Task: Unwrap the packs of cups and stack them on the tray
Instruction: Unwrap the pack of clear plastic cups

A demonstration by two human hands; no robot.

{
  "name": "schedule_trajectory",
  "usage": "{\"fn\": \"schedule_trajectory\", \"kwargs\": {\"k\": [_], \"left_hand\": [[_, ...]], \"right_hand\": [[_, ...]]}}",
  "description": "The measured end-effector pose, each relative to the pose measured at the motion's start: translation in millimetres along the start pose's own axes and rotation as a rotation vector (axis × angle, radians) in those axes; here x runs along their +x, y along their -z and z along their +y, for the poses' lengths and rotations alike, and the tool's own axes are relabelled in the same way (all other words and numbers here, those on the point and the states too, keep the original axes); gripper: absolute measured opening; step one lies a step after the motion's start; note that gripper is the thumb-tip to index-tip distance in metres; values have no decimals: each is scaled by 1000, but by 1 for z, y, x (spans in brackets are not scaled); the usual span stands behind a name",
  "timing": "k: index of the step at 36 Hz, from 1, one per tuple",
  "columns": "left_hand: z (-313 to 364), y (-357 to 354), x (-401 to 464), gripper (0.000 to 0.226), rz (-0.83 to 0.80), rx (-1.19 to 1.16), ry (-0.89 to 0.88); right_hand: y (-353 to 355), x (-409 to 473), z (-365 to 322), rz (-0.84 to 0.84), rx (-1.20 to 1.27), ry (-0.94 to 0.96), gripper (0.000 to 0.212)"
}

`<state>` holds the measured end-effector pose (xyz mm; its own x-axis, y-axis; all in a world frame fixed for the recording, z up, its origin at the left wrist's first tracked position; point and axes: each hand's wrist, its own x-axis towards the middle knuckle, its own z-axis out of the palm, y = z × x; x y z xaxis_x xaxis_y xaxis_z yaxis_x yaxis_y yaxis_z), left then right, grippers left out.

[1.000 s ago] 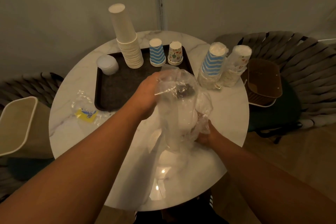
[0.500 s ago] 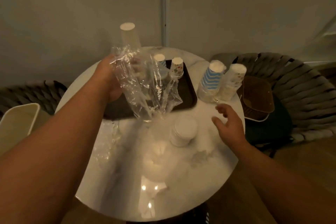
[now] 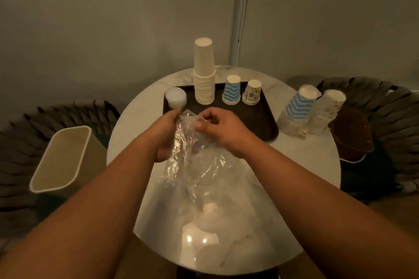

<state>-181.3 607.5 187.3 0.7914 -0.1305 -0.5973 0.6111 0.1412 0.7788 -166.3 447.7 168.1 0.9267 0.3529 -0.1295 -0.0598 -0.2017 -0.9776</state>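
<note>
both hands pinch clear crinkled wrapper (image 3: 190, 154): left hand (image 3: 166, 136), right hand (image 3: 221, 129), above tray (image 3: 268, 124).

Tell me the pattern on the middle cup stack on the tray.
Blue and white wavy stripes, head view.

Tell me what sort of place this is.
Probably a home or small lounge corner: a round marble-look table against a plain wall, woven chairs either side, and a small bin beside it.

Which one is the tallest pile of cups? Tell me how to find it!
Look at the round marble table, then the dark tray at its far side. The tallest pile stands near the tray's back left, plain cream with no pattern, towering over the striped and spotted stacks beside it.
</note>
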Motion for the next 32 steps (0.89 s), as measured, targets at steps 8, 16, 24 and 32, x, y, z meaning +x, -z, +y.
{"fn": "schedule_trajectory", "kwargs": {"k": [8, 16, 24, 32], "left_hand": [[-35, 38, -14, 48, 115, 272, -280], [-54, 49, -32, 20, 148, 562, -346], [-58, 42, -42, 20, 50, 524, -201], [-93, 27, -27, 15, -12, 612, -73]], "right_hand": [[-18, -19, 8, 108, 168, -34, 29], [-10, -25, 10, 252, 412, -130, 13], [10, -45, 31, 204, 488, -203, 32], [24, -79, 60, 7, 417, -454, 40]]}}
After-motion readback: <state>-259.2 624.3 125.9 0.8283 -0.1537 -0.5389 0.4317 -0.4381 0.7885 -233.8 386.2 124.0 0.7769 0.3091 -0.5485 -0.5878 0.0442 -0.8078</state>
